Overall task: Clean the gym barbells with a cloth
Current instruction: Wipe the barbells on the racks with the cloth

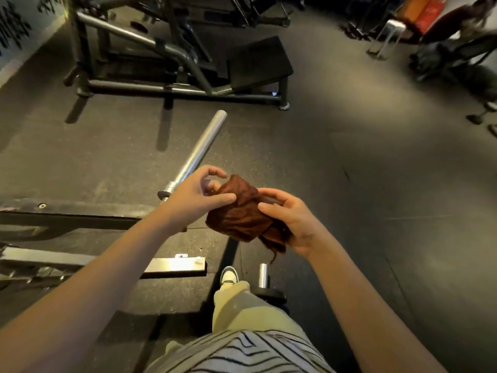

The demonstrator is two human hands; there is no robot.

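A crumpled brown cloth [243, 216] is held between both hands at the middle of the view. My left hand [196, 196] pinches its upper left edge with thumb and fingers. My right hand [291, 222] cups it from the right and below. Behind my left hand a silver barbell sleeve [201, 148] points up and away, its collar [168, 191] just left of my wrist. The rest of that bar is hidden by my arm. A second short silver bar end [263, 275] with a dark plate stands near my foot.
A dark rack frame [80, 211] and a steel beam [172, 266] lie at the left. A black bench machine [188, 65] stands ahead. A metal stool [387, 36] and a seated person [457, 22] are at the far right. Rubber floor [349, 157] spreads to the right.
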